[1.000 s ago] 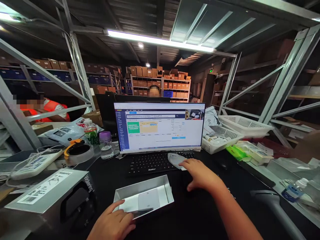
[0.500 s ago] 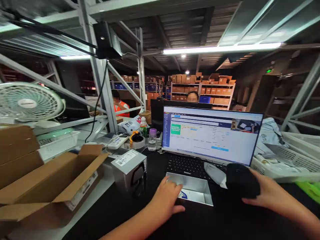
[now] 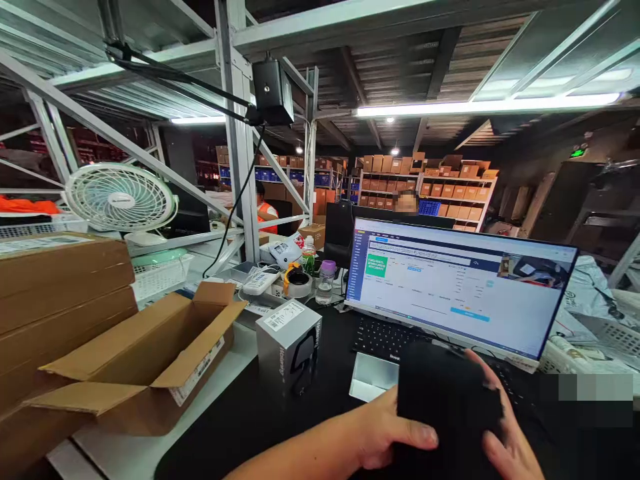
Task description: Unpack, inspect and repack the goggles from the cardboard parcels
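Observation:
A dark black case-like object (image 3: pixel 445 400) is held up in front of me between both hands; its exact kind does not show. My left hand (image 3: pixel 387 430) closes on its left side, thumb across the near face. On its right side my right hand (image 3: pixel 507 427) grips it, fingers along the edge. Behind my left hand lies an open silver box tray (image 3: pixel 367 380), partly covered by the hand and the black case. A silver-grey printed box (image 3: pixel 290 347) with a white label stands upright left of the tray.
An open cardboard carton (image 3: pixel 150 353) sits at left beside stacked brown boxes (image 3: pixel 65 300). Keyboard (image 3: pixel 380 337) and monitor (image 3: pixel 450 287) stand behind the hands. A tape roll (image 3: pixel 299 283) and purple-capped bottle (image 3: pixel 325 283) are at the back. White baskets (image 3: pixel 620 333) are at right.
My left hand has left the silver tray and taken hold of the black case, which my right hand has brought inward toward me. The view has shifted, so the surroundings sit farther right.

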A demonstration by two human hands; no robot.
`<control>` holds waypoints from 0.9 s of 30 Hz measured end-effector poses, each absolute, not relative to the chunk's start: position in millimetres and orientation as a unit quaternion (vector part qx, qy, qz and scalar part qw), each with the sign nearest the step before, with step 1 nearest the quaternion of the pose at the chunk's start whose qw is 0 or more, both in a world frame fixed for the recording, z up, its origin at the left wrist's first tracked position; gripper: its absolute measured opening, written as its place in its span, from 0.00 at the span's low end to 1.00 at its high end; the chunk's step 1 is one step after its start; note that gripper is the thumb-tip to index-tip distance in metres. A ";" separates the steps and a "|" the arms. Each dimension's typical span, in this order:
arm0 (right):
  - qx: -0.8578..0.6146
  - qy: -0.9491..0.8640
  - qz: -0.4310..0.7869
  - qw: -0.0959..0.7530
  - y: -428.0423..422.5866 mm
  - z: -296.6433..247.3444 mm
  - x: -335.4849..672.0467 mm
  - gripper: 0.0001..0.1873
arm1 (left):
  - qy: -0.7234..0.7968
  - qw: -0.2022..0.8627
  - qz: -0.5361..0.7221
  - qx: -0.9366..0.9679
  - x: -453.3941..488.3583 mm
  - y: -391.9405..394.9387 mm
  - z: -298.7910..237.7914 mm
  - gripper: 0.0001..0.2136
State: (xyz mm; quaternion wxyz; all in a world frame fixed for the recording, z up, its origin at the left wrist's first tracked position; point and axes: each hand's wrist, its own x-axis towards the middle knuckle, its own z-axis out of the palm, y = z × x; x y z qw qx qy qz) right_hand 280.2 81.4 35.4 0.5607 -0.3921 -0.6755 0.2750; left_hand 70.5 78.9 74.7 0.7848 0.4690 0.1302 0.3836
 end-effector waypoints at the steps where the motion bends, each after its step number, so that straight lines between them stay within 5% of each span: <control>1: -0.397 -0.660 0.275 0.575 81.6 33.2 269.3 0.40 | 0.148 0.801 0.397 0.422 71.2 76.7 73.2 0.40; 6: -0.443 -0.648 0.245 0.569 92.5 40.1 257.2 0.33 | 0.236 0.796 0.457 0.320 72.3 73.3 75.6 0.23; 11: -0.373 -0.662 0.424 0.493 82.2 62.6 267.7 0.32 | 0.392 0.702 0.564 0.187 62.1 82.1 94.7 0.18; 16: -0.283 -0.615 0.590 0.439 72.1 46.9 234.8 0.49 | 0.395 0.672 0.609 0.144 49.4 87.9 111.9 0.10; 23: -0.371 -0.587 0.624 0.358 81.1 15.7 214.6 0.31 | 0.377 0.681 0.612 0.142 44.7 99.0 112.5 0.15; 27: -0.462 -0.711 0.454 0.274 74.9 50.5 242.6 0.11 | 0.429 0.652 0.589 0.207 47.1 101.6 102.2 0.23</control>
